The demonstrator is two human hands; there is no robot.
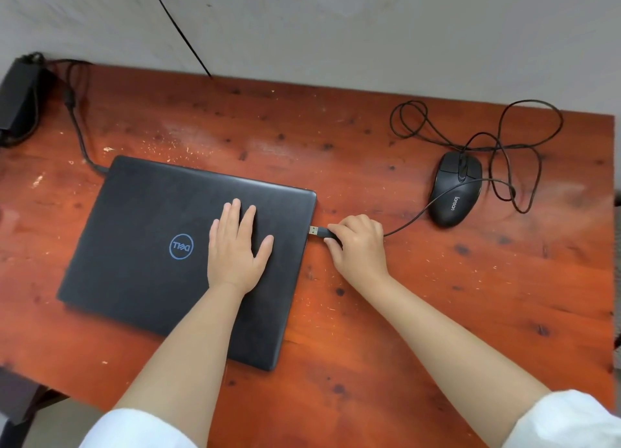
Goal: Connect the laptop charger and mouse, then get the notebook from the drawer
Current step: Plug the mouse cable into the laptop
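**USB plug at laptop side port**

The closed laptop (188, 256) lies on the wooden bench (437, 296). The right hand (359, 246) pinches the mouse's USB plug (321, 231); its metal tip touches the laptop's right edge. The left hand (235, 246) lies flat, fingers spread, on the lid, grasping nothing. The mouse (455, 188) sits right of the laptop, cable looped behind it. The charger cable (79, 135) reaches the laptop's far-left corner from the charger brick (18, 98).
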